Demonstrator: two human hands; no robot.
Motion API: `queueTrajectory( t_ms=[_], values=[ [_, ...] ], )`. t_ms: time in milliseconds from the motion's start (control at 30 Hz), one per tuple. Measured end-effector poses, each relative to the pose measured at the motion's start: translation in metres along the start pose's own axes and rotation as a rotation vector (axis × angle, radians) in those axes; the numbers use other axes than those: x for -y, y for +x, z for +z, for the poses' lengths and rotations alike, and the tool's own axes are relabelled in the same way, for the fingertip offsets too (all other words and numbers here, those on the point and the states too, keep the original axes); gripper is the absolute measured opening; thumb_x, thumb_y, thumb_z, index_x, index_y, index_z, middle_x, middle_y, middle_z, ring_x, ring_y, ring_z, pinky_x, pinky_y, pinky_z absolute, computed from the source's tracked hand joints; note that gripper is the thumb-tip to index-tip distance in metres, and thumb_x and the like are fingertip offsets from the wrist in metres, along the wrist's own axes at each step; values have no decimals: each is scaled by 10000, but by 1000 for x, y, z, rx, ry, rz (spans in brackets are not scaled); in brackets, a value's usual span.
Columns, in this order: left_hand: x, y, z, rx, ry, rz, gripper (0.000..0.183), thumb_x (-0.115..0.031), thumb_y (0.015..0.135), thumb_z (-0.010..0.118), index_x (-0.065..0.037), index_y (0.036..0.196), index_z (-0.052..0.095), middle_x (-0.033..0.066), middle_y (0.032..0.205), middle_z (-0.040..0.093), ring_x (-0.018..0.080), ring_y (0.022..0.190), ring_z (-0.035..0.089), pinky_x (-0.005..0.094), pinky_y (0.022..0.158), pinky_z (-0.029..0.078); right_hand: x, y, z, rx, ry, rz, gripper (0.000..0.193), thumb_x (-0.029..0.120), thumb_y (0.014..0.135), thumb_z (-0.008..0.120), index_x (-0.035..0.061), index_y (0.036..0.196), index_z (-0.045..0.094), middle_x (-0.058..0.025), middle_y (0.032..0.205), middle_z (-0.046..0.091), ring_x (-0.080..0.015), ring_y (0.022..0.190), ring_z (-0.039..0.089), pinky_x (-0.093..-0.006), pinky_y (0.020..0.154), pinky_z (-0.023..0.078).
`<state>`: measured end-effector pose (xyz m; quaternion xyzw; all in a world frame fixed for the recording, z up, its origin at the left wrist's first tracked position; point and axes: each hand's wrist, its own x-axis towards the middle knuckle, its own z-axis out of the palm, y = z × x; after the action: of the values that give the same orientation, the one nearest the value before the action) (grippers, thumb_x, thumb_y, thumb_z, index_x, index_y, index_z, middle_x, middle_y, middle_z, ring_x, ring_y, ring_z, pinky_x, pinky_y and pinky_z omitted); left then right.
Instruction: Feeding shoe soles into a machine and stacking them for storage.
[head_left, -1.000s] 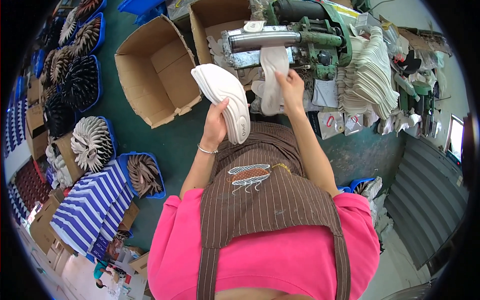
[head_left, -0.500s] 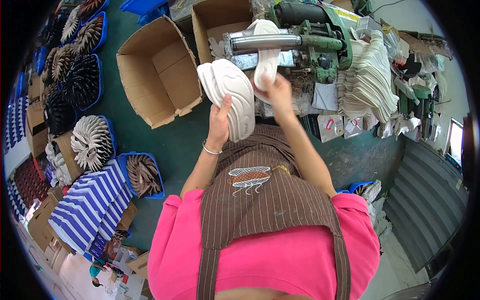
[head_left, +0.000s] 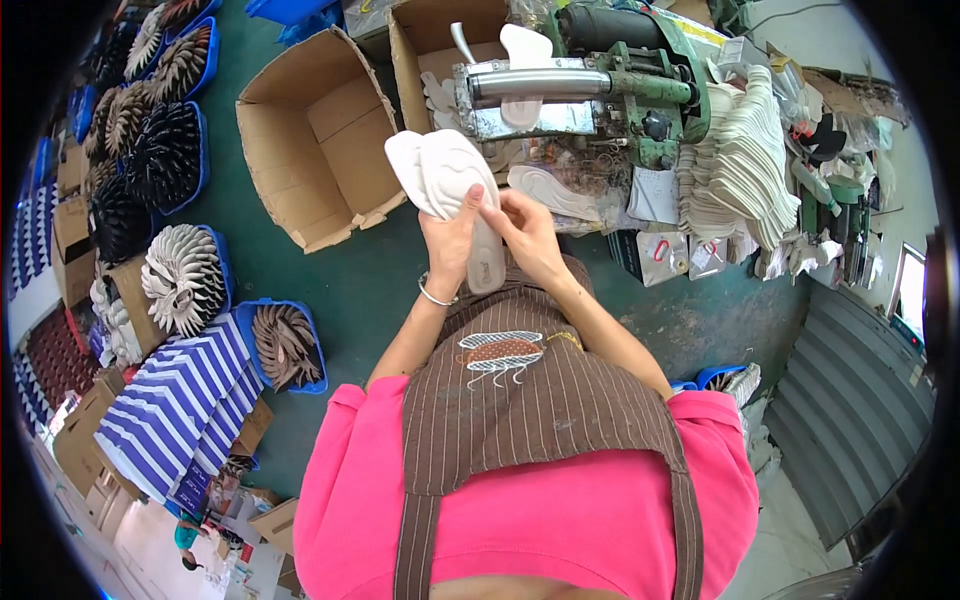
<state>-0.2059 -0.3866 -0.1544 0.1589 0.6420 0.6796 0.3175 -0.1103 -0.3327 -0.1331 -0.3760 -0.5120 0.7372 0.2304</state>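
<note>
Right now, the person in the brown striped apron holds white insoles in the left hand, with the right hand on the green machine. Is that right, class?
Not quite: the head view shows the right hand at the edge of the white insoles, off the green machine. The left hand does hold the insoles.

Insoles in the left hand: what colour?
The insoles are white, shown best in the head view.
</note>
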Motion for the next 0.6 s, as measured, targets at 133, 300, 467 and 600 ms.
queueTrajectory(
  t_ms=[133, 300, 467, 600],
  values=[
    [-13, 2, -17, 121, -310, -298, 339, -297, 941, 504, 11, 1073, 557, 114, 968, 618, 158, 824, 619, 298, 687, 544, -14, 25, -45, -370, -84, 63, 116, 106, 885, 567, -1, 910, 604, -6, 739, 628, -51, 650, 527, -225, 581, 433],
    [-18, 5, -6, 213, -320, -285, 413, -320, 982, 383, -20, 1259, 440, 126, 1197, 542, 197, 1080, 534, 372, 907, 471, -1, 60, -37, -298, 11, 36, 192, 122, 883, 582, -26, 1002, 608, -45, 843, 657, -62, 691, 568, -229, 621, 468],
    [-16, 3, -6, 347, -88, -327, 566, -398, 959, 420, -21, 1370, 322, 90, 1321, 455, 208, 1221, 427, 342, 1014, 342, 9, -10, -6, 8, 172, 112, 235, 124, 896, 573, -23, 1077, 601, -52, 933, 650, -67, 794, 585, -223, 677, 489],
    [-14, 1, 2, 208, 48, -162, 570, -376, 968, 399, -3, 1385, 290, 129, 1401, 339, 237, 1310, 304, 357, 1078, 225, -29, 39, -36, -185, -161, 169, 202, 178, 878, 596, -15, 930, 631, -14, 716, 610, -59, 606, 503, -253, 505, 422]
  ],
)
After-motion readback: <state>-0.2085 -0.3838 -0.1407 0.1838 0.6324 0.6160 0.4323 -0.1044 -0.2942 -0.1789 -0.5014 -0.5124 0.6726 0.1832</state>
